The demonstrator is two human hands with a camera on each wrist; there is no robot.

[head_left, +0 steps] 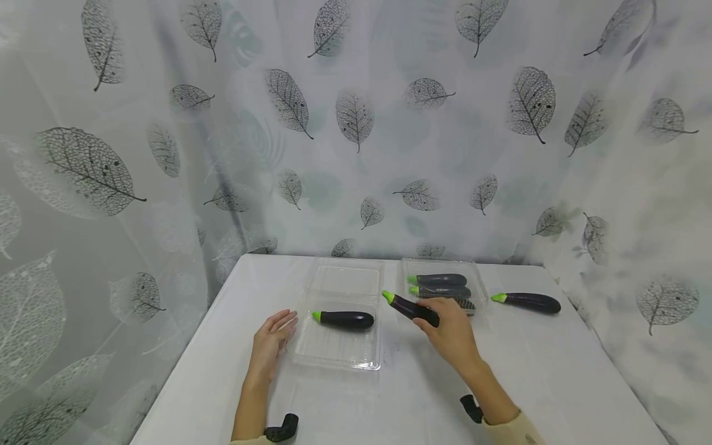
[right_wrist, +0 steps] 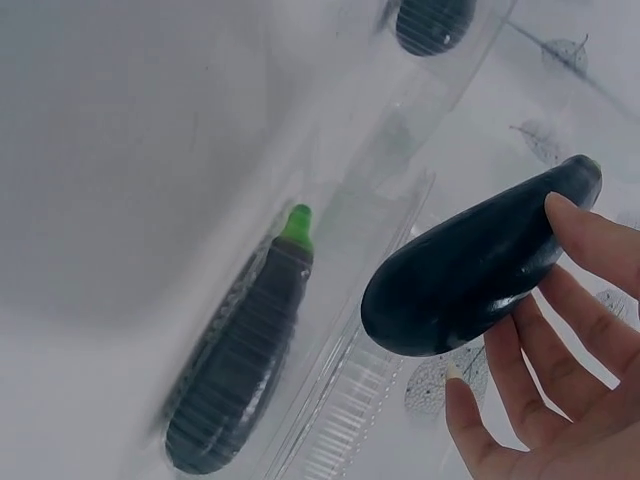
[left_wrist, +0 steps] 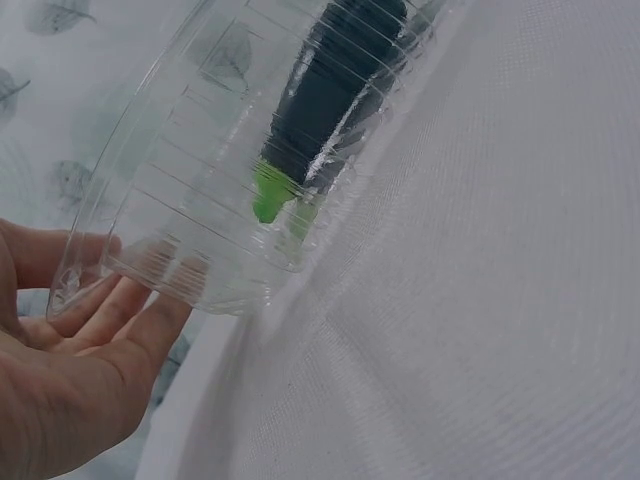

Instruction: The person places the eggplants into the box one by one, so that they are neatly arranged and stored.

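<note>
My right hand (head_left: 449, 330) grips a dark purple eggplant (head_left: 410, 308) with a bright green stem end, held between two clear plastic containers. In the right wrist view, thumb and fingers lie around this eggplant (right_wrist: 470, 260) near its stem end, its blunt end free. My left hand (head_left: 271, 340) touches the left side of the open hinged container (head_left: 336, 355). In the left wrist view its fingers (left_wrist: 130, 320) lie against the ribbed clear wall, partly seen through the plastic. One eggplant (head_left: 347, 319) lies inside that container, stem to the left.
Behind my right hand, a second clear container (head_left: 481, 290) holds eggplants (head_left: 442, 280) lying side by side. A loose eggplant (head_left: 531, 302) rests on the white table (head_left: 562, 371) at the right. A leaf-patterned curtain (head_left: 389, 154) hangs around the back and sides.
</note>
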